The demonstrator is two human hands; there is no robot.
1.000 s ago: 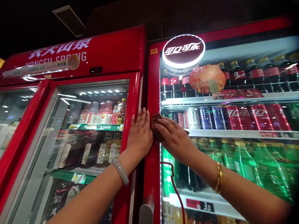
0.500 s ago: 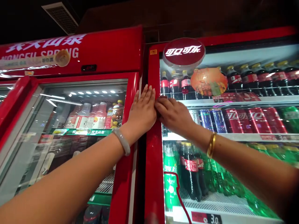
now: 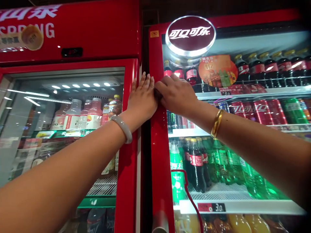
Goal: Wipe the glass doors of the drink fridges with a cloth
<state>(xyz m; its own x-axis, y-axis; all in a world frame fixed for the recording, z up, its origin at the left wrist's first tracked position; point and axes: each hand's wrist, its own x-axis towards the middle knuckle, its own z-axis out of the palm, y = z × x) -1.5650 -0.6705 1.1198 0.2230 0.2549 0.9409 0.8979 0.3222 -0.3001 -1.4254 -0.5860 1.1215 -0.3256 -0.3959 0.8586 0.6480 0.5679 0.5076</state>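
My left hand (image 3: 143, 98) lies flat with its fingers stretched upward, over the gap between two red drinks fridges. It wears a pale bangle (image 3: 122, 128) at the wrist. My right hand (image 3: 178, 94) is beside it, touching or almost touching it, with fingers curled in at the red door frame (image 3: 159, 155) of the right fridge. A small dark patch shows under those fingertips; what they hold, if anything, is hidden. A gold bangle (image 3: 217, 123) circles that wrist. Behind the right hand, cola bottles (image 3: 191, 75) stand on the top shelf.
The left fridge's red door frame (image 3: 125, 181) borders glass with juice bottles (image 3: 93, 113) inside. An oval lit sign (image 3: 190, 36) tops the right fridge. Its shelves carry soda cans (image 3: 262, 111) and green bottles (image 3: 221, 161). A metallic handle-like part (image 3: 160, 225) shows low on its frame.
The view has tilted down and turned slightly right, so the fridges sit higher and farther left in it. Both hands stay at the frames; the right hand's knuckles look more raised.
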